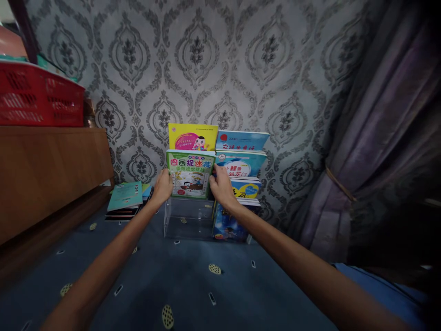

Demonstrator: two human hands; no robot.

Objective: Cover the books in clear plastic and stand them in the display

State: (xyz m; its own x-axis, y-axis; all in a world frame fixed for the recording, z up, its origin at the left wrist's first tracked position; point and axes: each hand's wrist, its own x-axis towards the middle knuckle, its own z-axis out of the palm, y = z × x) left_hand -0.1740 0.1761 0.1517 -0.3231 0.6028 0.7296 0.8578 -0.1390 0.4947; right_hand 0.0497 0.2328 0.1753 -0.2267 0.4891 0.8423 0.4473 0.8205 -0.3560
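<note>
My left hand (161,186) grips the left edge of a green-bordered children's book (190,174), and my right hand (222,186) grips its right edge. The book stands upright in the left column of a clear acrylic tiered rack (188,220) against the wall. Behind it rises a yellow book (193,136). The rack's right column holds blue books (241,161) stacked in tiers, with a dark blue one (229,225) lowest.
A stack of thin books topped by a teal one (126,195) lies on the blue carpet (193,285) at left. A wooden cabinet (44,174) carries a red basket (37,96). A purple curtain (372,138) hangs at right. Patterned grey wallpaper (206,59) fills the back.
</note>
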